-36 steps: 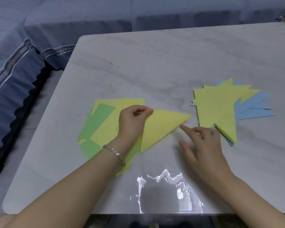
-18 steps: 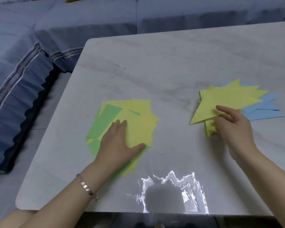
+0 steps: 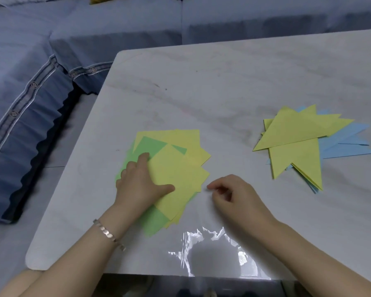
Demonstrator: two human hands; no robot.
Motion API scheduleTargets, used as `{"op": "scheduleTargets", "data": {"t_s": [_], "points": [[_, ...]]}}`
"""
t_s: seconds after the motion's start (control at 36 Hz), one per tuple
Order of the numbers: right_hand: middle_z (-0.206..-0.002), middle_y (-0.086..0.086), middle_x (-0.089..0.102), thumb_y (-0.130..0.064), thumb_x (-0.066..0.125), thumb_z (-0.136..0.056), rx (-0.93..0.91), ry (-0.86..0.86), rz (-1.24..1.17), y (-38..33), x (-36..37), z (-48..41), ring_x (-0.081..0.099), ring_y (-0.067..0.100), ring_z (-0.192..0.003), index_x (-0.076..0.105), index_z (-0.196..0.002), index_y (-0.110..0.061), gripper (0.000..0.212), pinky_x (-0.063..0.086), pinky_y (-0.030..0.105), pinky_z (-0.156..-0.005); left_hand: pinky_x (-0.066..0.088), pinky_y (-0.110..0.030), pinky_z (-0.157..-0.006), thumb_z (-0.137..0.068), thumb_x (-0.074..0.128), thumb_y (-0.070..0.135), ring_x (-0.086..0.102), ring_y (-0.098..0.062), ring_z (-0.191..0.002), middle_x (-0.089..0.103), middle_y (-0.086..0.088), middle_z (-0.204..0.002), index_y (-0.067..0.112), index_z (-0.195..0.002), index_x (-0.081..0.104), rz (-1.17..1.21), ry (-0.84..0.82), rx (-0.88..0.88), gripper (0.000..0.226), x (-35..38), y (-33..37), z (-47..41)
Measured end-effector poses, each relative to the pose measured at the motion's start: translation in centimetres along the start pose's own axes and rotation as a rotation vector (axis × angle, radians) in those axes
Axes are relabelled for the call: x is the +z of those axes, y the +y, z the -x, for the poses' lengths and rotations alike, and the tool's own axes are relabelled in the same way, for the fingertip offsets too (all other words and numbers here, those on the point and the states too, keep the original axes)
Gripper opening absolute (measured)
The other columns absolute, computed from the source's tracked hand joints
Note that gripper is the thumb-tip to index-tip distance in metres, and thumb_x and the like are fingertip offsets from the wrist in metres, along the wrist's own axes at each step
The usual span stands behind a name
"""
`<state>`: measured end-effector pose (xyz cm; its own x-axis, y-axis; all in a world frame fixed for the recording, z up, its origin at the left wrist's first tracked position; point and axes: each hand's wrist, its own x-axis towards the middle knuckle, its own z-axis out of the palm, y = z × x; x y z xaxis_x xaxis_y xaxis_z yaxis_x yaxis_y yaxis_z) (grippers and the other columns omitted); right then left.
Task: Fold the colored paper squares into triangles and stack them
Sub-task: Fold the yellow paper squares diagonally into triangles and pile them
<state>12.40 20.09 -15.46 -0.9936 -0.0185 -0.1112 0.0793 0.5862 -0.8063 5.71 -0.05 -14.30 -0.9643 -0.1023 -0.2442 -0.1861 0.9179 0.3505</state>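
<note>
Left hand (image 3: pixel 140 185) flat, open, pressing unfolded square stack (image 3: pixel 176 168) on bench (image 3: pixel 223 86). Right hand (image 3: pixel 236 196) empty, fingers curled, just right of stack edge. Triangle pile (image 3: pixel 298 142) well right. Risk: pinch lifts two sheets; stack slides.

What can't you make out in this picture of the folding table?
- How many sheets the pile of paper squares holds: they overlap, and the left hand covers part.
- How many folded triangles are stacked: top ones hide lower ones.
- The table's right side: cut off by the frame.
</note>
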Motion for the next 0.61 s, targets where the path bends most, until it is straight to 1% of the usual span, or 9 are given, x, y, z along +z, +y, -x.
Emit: {"op": "scheduleTargets", "data": {"t_s": [0.06,0.11,0.17,0.22,0.28,0.33,0.39,0.5,0.61], "points": [[-0.093,-0.019,0.049,-0.012,0.050,-0.084,-0.040,-0.030,0.062,0.2,0.1,-0.2,0.047,-0.009,-0.085,0.062,-0.097,-0.031,0.026,0.031,0.000,-0.073,0.042,-0.033,-0.081,-0.062,0.080,0.038,0.051,-0.023,-0.103,0.052,0.001,-0.113,0.023,-0.132,0.037,0.094,-0.023,-0.007,0.083,-0.7,0.2,-0.4],[-0.102,-0.017,0.045,-0.011,0.054,-0.083,-0.108,-0.036,0.141,0.3,0.0,-0.3,0.045,-0.003,-0.098,0.060,-0.111,-0.028,0.033,0.029,0.001,-0.078,0.041,-0.026,-0.061,-0.066,0.077,0.025,0.055,-0.015,-0.078,0.058,0.010,-0.086,0.021,-0.103,0.057,0.225,-0.005,0.023,0.042,-1.4,0.4,-0.6],[-0.118,-0.013,0.043,-0.010,0.063,-0.077,-0.220,-0.025,0.216,0.2,-0.3,0.0,0.040,0.004,-0.115,0.056,-0.121,-0.028,0.049,0.025,0.001,-0.089,0.043,-0.025,-0.057,-0.069,0.076,0.018,0.058,-0.016,-0.065,0.061,0.006,-0.070,0.018,-0.078,0.063,0.427,-0.037,-0.010,0.016,-2.1,0.6,-0.5],[-0.133,0.003,0.046,-0.005,0.076,-0.062,-0.397,-0.020,0.366,0.1,-0.6,0.1,0.043,0.022,-0.124,0.057,-0.124,-0.024,0.068,0.034,0.025,-0.099,0.049,-0.024,-0.055,-0.072,0.075,0.013,0.061,-0.014,-0.057,0.065,0.003,-0.063,0.014,-0.075,0.064,0.670,-0.147,-0.096,0.011,-2.6,1.1,-0.1],[-0.132,0.013,0.050,-0.006,0.086,-0.051,-0.503,0.018,0.463,0.1,-0.7,0.0,0.048,0.034,-0.122,0.062,-0.118,-0.021,0.073,0.039,0.042,-0.095,0.053,-0.023,-0.052,-0.074,0.073,0.008,0.064,-0.013,-0.055,0.069,0.000,-0.066,0.010,-0.084,0.065,0.884,-0.304,-0.179,0.013,-3.0,1.6,0.5],[-0.128,0.013,0.054,-0.008,0.081,-0.060,-0.605,0.082,0.463,-0.3,-1.1,0.1,0.047,0.033,-0.122,0.068,-0.110,-0.021,0.053,0.039,0.043,-0.095,0.055,-0.024,-0.053,-0.076,0.070,0.004,0.066,-0.016,-0.059,0.071,-0.008,-0.078,0.007,-0.094,0.064,0.991,-0.433,-0.207,0.019,-3.2,2.0,1.1],[-0.123,0.012,0.058,-0.017,0.061,-0.082,-0.729,0.119,0.402,-0.3,-1.6,0.4,0.044,0.028,-0.121,0.072,-0.102,-0.019,0.023,0.036,0.040,-0.096,0.056,-0.025,-0.055,-0.076,0.068,-0.002,0.067,-0.020,-0.063,0.071,-0.011,-0.083,0.008,-0.099,0.062,0.992,-0.502,-0.188,0.026,-3.2,2.2,1.5],[-0.112,0.007,0.065,-0.025,0.039,-0.096,-0.825,0.121,0.435,-0.4,-2.5,0.9,0.054,0.024,-0.114,0.075,-0.092,-0.020,0.037,0.032,0.042,-0.096,0.055,-0.024,-0.056,-0.076,0.067,-0.004,0.067,-0.020,-0.066,0.072,-0.006,-0.078,0.014,-0.101,0.061,0.896,-0.563,-0.131,0.031,-3.2,2.6,1.5],[-0.113,0.002,0.065,-0.029,0.030,-0.097,-0.812,-0.075,0.469,-0.7,-3.1,1.1,0.056,0.025,-0.113,0.072,-0.100,-0.016,0.044,0.033,0.040,-0.095,0.052,-0.024,-0.057,-0.084,0.064,0.007,0.064,-0.017,-0.059,0.070,-0.002,-0.070,0.018,-0.087,0.065,0.876,-0.437,-0.084,0.011,-2.9,3.8,1.0]]}}
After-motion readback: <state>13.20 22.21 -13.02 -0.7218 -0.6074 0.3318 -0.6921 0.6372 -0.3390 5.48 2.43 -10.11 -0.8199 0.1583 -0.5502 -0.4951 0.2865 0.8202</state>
